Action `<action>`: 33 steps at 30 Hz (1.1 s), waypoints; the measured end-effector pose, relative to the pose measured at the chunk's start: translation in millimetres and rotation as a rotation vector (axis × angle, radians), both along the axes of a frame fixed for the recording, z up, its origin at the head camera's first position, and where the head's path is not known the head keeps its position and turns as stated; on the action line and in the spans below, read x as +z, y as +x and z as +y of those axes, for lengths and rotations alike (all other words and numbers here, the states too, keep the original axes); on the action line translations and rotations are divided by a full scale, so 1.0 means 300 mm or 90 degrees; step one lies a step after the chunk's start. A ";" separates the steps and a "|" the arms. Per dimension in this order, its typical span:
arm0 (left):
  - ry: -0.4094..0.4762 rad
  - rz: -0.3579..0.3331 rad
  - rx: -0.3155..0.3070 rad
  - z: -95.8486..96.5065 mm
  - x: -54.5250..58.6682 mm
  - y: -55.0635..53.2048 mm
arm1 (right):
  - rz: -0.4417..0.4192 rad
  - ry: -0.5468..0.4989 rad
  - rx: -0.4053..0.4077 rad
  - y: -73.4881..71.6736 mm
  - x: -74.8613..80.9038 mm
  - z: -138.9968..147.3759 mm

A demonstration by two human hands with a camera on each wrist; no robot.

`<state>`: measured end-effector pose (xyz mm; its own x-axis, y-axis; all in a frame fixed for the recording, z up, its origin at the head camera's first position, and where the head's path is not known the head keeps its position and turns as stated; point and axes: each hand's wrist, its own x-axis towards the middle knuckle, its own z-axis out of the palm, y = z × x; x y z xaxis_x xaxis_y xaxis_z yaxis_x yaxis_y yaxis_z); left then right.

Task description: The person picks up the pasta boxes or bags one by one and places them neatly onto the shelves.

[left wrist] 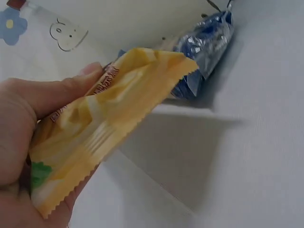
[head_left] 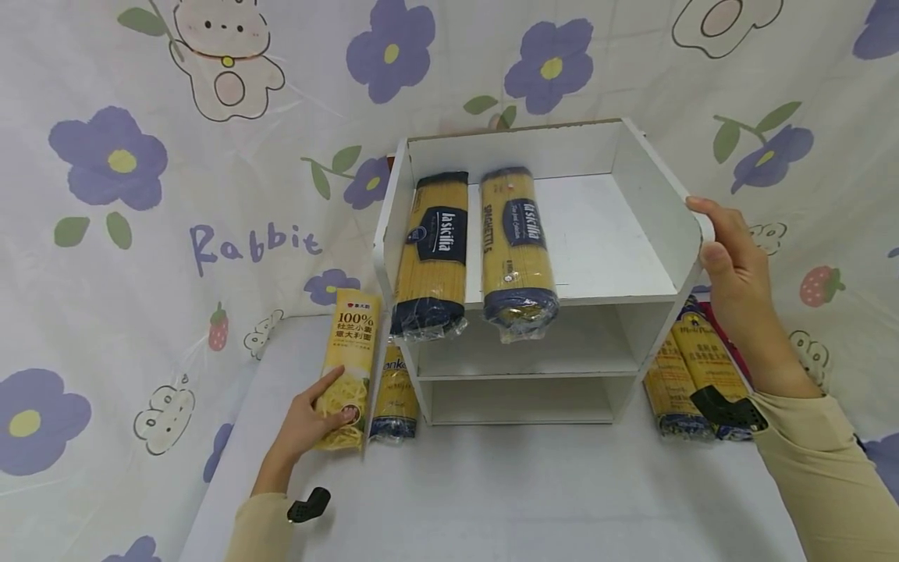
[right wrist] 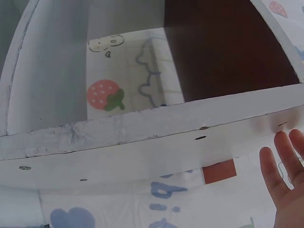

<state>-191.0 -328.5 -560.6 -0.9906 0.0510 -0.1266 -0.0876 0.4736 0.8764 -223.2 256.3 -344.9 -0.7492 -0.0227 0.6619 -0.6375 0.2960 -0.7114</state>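
- Yellow pasta packet [head_left: 356, 355], marked "100%" with Chinese characters: just left of the white shelf unit [head_left: 590, 234], near its left side panel.
- Packet's long axis runs close to upright in the head view; printed top end points up and away from the person, leaning slightly right; noodle picture at the lower end.
- Left hand [head_left: 305, 425] pinches the packet's lower part, thumb across the front face; the left wrist view also has the thumb against the wrapper.
- Left wrist view alone gives the serrated end seal [left wrist: 118, 130], with a small green leaf print at one corner.
- Right hand [head_left: 744, 297]: touching the upper front corner of the shelf unit's right side panel. Right wrist view shows fingers extended and slightly apart, one tip against a panel face.
- Same view alone shows small holes in that face and a dark brown-red board [right wrist: 228, 52].
- Blue-ended pasta packet [head_left: 396, 398]: between the held packet and the shelf unit, partly hidden.
- Left La Sicilia packet [head_left: 437, 269] and right La Sicilia spaghetti packet [head_left: 516, 261]: side by side, apart, on the shelf unit's top tier, near ends overhanging its front edge.
- Two yellow packets [head_left: 709, 351]: right of the shelf unit.
- White table [head_left: 492, 492]: beneath the shelf unit; patterned curtain [head_left: 260, 179] behind.
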 end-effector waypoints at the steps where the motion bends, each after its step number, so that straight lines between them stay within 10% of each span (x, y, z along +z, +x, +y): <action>1: 0.007 0.009 0.002 0.005 0.009 0.005 | -0.001 0.002 -0.001 0.000 0.000 0.000; 12: 0.059 0.078 0.038 0.093 0.193 0.071 | -0.001 -0.001 0.003 -0.002 -0.002 -0.003; 33: 0.191 0.270 0.039 0.186 0.404 0.109 | 0.011 0.008 -0.004 -0.004 -0.006 0.002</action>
<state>-158.2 -272.7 -439.3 -0.9542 -0.0364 0.2970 0.2841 0.2013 0.9374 -224.3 256.9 -346.7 -0.7374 -0.0270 0.6749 -0.6482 0.3091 -0.6959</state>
